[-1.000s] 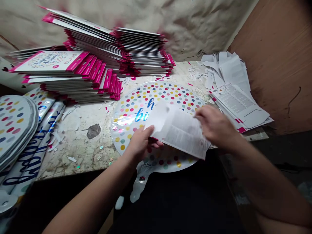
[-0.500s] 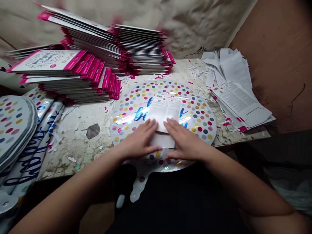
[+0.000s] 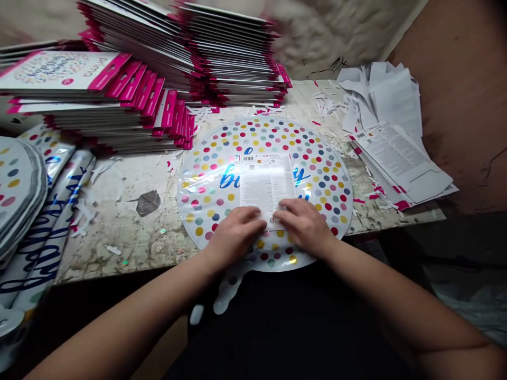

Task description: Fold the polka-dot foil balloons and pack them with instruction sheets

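A round dotted foil balloon [image 3: 209,203] with blue lettering lies flat at the table's front edge, its tail hanging over. On its middle rests a white printed card [image 3: 259,184] with a barcode at the top. My left hand [image 3: 240,232] touches the card's lower left corner, fingers curled together. At the lower right edge of the card is my right hand [image 3: 303,224], its fingers bent and the tips on the card. Whether either hand pinches the card is hidden under the fingers.
Stacks of pink-edged packets [image 3: 237,63] stand at the back and left. Folded balloons [image 3: 19,195] lie at the far left. Printed sheets [image 3: 400,158] and white paper pieces [image 3: 392,100] lie at the right. Paper scraps [image 3: 327,105] litter the worn table [image 3: 130,179].
The card's lower part, bare white before, now shows print down to its bottom edge. Both hands have gone from flat and spread to curled at its lower edge. The view has shifted slightly.
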